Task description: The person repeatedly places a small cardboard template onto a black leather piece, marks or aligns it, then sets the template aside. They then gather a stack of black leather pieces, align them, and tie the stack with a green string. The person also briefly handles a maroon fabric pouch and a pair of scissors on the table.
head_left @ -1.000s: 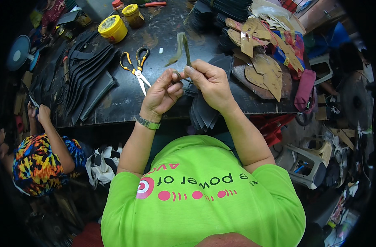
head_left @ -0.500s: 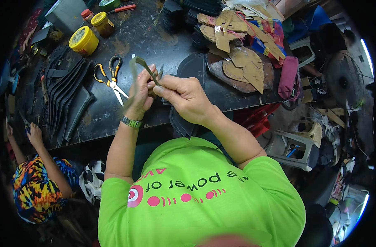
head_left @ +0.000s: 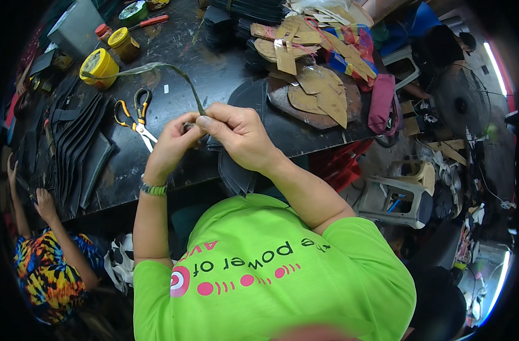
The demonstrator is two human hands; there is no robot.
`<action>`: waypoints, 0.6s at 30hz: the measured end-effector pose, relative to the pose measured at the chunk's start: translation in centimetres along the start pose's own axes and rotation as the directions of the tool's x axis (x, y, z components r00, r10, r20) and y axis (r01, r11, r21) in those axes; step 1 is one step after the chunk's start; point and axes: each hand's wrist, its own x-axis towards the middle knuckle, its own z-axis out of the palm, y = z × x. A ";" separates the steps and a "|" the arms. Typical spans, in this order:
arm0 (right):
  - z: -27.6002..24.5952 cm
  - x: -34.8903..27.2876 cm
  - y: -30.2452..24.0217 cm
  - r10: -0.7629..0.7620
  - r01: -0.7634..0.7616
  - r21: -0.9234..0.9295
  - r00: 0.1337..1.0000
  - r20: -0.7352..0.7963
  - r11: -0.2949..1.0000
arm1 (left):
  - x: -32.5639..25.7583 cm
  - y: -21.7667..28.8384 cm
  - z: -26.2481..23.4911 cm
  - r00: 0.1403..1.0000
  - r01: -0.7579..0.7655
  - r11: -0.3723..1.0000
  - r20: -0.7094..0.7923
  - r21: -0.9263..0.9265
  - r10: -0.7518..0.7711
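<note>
Both my hands meet over the front part of the black table (head_left: 182, 105). Between thumb and fingers, my right hand (head_left: 240, 135) pinches a thin dark-green strip (head_left: 185, 78); its long free end arcs up and to the left, toward a yellow tub. My left hand (head_left: 177, 139) is closed against the right fingertips, at the strip's lower end. What its fingertips grip is partly hidden, but the strip runs into them. Left of my hands lie scissors (head_left: 138, 122) with black-and-orange handles, blades apart. Black flat cut pieces (head_left: 236, 167) lie beneath my right hand, overhanging the table edge.
Stacked black pieces (head_left: 77, 142) lie at left, near a co-worker's hand (head_left: 45, 206). Yellow tubs (head_left: 100, 69) stand at far left. Brown cardboard patterns (head_left: 319, 94) and a maroon pouch (head_left: 382, 104) occupy the right side. A grey plastic stool (head_left: 393, 202) and a fan (head_left: 461, 102) stand beyond.
My hands have come together, the left wrist turning inward. The strip, earlier looped close over my left hand, now stretches out to the upper left. The whole view has shifted slightly.
</note>
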 end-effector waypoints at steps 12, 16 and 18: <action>-0.1 0.0 -0.6 -0.016 0.017 -0.007 0.999 0.031 1.000 | -0.5 -0.6 -0.3 0.881 -0.379 0.759 -0.044 0.530 0.471; -0.8 -0.6 -1.0 -0.033 0.034 -0.012 0.992 0.119 0.999 | -0.7 -0.8 -0.6 0.982 -0.177 0.958 -0.031 0.226 0.189; -1.1 -0.7 -1.2 -0.014 0.026 -0.075 0.986 0.163 0.997 | -0.9 -0.4 -1.3 1.000 0.007 0.985 0.008 0.175 -0.009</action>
